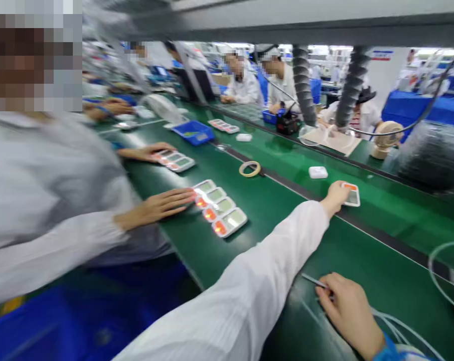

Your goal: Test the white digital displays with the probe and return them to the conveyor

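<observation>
My left hand (335,197) stretches out over the belt, its fingers closed on the near edge of a small white-framed device (352,197) with an orange strip and a grey window. Lower right, my right hand (349,308) is closed around a slim metal-shafted tool (310,279) whose tip points left; its handle is hidden by the fingers. A white rectangular piece (318,172) lies just beyond my left hand. Left of my sleeve, a row of several similar devices (230,220) shows lit orange areas, with a co-worker's hand (162,205) touching its left end.
The green belt (283,165) runs along the green table (264,225). On it lie a tape roll (250,169) and a white piece (244,137). A blue tray (194,132) stands farther left. A pale cable (403,333) lies beside my right wrist. Duct hoses (304,85) hang beyond the belt.
</observation>
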Action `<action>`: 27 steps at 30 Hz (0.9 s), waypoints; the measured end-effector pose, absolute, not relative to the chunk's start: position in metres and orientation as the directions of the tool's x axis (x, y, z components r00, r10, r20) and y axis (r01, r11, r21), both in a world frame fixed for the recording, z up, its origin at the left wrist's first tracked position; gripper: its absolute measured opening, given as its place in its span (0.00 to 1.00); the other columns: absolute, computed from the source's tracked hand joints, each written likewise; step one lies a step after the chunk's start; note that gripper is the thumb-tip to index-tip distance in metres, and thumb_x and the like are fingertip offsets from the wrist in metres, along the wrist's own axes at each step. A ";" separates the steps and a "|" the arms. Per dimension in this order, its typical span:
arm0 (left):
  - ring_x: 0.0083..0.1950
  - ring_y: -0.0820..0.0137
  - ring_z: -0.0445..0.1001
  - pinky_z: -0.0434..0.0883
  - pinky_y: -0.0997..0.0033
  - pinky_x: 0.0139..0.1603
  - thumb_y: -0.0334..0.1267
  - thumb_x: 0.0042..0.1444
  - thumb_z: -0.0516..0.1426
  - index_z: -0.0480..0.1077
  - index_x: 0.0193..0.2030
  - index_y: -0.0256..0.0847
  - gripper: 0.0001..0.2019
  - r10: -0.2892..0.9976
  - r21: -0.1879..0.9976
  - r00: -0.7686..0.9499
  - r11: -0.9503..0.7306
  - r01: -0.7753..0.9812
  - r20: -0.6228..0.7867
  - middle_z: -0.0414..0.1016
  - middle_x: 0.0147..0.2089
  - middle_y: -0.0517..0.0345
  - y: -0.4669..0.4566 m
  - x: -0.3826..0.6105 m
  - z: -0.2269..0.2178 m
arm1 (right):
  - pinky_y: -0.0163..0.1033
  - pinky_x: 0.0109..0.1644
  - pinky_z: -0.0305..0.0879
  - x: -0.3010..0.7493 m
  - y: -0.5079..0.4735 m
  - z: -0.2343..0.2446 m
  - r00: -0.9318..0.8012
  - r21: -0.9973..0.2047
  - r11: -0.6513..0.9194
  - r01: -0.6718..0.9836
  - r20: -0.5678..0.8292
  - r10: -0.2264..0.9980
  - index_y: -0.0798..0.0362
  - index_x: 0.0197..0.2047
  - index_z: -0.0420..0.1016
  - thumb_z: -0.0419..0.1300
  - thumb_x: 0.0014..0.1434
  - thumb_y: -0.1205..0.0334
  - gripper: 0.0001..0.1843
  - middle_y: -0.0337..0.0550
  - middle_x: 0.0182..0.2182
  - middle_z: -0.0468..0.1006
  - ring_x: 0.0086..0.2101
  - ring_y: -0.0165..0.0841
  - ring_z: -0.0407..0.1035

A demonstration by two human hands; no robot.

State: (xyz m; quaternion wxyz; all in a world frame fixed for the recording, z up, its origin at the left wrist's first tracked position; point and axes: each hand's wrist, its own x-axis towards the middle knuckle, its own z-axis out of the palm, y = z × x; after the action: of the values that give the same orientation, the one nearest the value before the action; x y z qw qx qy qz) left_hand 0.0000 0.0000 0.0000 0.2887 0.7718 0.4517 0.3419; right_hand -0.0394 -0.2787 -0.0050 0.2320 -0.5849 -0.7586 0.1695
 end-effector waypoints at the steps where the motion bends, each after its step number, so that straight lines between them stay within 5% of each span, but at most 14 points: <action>1: 0.45 0.62 0.78 0.75 0.66 0.45 0.32 0.65 0.47 0.65 0.59 0.31 0.18 0.899 0.741 0.332 -0.427 0.518 0.287 0.77 0.49 0.41 0.005 -0.007 0.005 | 0.37 0.33 0.59 -0.038 -0.281 -0.007 -0.219 -0.529 0.280 0.801 0.176 0.960 0.49 0.37 0.72 0.47 0.72 0.54 0.17 0.38 0.29 0.73 0.28 0.32 0.71; 7: 0.65 0.61 0.65 0.58 0.54 0.69 0.29 0.61 0.52 0.69 0.58 0.43 0.19 0.795 0.562 0.511 -0.598 0.572 0.326 0.73 0.60 0.54 0.018 -0.026 0.013 | 0.35 0.29 0.62 -0.034 -0.281 -0.017 -0.277 -0.522 0.385 0.761 0.276 0.921 0.48 0.36 0.72 0.47 0.72 0.50 0.19 0.37 0.26 0.72 0.24 0.31 0.70; 12: 0.71 0.52 0.53 0.43 0.37 0.72 0.41 0.60 0.57 0.74 0.49 0.42 0.13 0.683 0.410 0.698 -0.712 0.570 0.216 0.69 0.64 0.56 0.010 -0.020 0.000 | 0.33 0.26 0.64 -0.031 -0.279 -0.018 -0.312 -0.472 0.431 0.769 0.311 0.898 0.48 0.36 0.72 0.48 0.71 0.51 0.17 0.36 0.25 0.73 0.23 0.30 0.71; 17: 0.74 0.61 0.45 0.45 0.45 0.73 0.47 0.65 0.49 0.65 0.63 0.45 0.22 0.727 0.324 0.657 -0.681 0.656 0.199 0.57 0.71 0.56 0.033 -0.036 0.007 | 0.30 0.24 0.65 -0.025 -0.277 -0.021 -0.353 -0.447 0.458 0.769 0.301 0.886 0.47 0.39 0.72 0.51 0.70 0.52 0.14 0.36 0.26 0.73 0.21 0.28 0.71; 21: 0.75 0.49 0.36 0.42 0.34 0.71 0.51 0.65 0.48 0.58 0.68 0.41 0.28 0.867 0.299 0.462 -0.499 0.814 0.189 0.44 0.75 0.48 0.075 -0.084 0.015 | 0.29 0.23 0.65 -0.023 -0.277 -0.022 -0.364 -0.439 0.464 0.769 0.297 0.883 0.47 0.39 0.73 0.51 0.70 0.52 0.14 0.35 0.24 0.73 0.19 0.27 0.70; 23: 0.74 0.44 0.38 0.46 0.32 0.68 0.54 0.63 0.51 0.58 0.68 0.40 0.31 0.919 0.293 0.369 -0.394 0.871 0.139 0.45 0.75 0.43 0.096 -0.112 0.014 | 0.28 0.22 0.64 -0.023 -0.276 -0.023 -0.364 -0.444 0.467 0.765 0.300 0.882 0.47 0.38 0.72 0.51 0.70 0.52 0.14 0.34 0.24 0.72 0.19 0.27 0.69; 27: 0.71 0.47 0.47 0.56 0.41 0.67 0.59 0.59 0.55 0.62 0.65 0.48 0.30 0.940 0.270 0.336 -0.340 0.901 0.064 0.53 0.72 0.49 0.122 -0.147 0.009 | 0.28 0.20 0.62 -0.026 -0.277 -0.024 -0.355 -0.459 0.460 0.761 0.299 0.886 0.47 0.37 0.73 0.50 0.70 0.49 0.16 0.34 0.23 0.72 0.19 0.26 0.69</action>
State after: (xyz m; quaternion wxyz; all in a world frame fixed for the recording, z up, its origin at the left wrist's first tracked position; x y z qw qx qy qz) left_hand -0.1470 0.1223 0.0092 0.0933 0.8118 0.5668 0.1046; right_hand -0.0263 -0.2771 -0.0242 0.2587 -0.5055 -0.8141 0.1211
